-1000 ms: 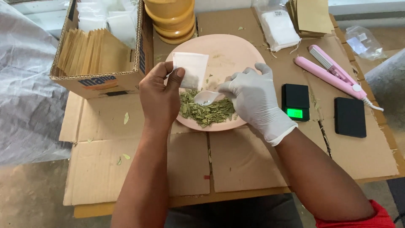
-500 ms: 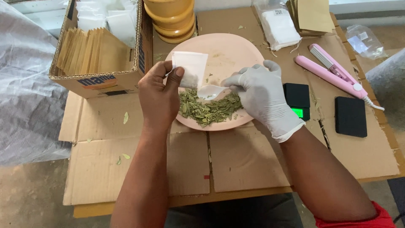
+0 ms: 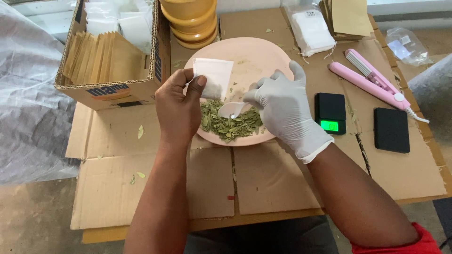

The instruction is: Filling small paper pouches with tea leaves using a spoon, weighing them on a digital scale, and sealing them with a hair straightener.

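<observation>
A pink plate (image 3: 263, 54) lies on flattened cardboard, with a heap of dried green leaves (image 3: 230, 124) at its near side. My left hand (image 3: 178, 107), bare, pinches a small white paper sachet (image 3: 214, 77) and holds it upright over the plate. My right hand (image 3: 282, 106), in a white glove, grips a white plastic spoon (image 3: 231, 109). The spoon's bowl rests just above the leaves, right below the sachet.
A cardboard box (image 3: 113, 61) with brown envelopes and white sachets stands at the back left. Stacked yellow bowls (image 3: 190, 21) sit behind the plate. To the right lie a small black scale (image 3: 330, 112) with a green display, a black lid (image 3: 391, 130), a pink heat sealer (image 3: 372, 80) and bagged sachets (image 3: 310, 26).
My right hand has moved the spoon from beside the sachet down and left onto the leaf heap. My left hand and the sachet have stayed in place.
</observation>
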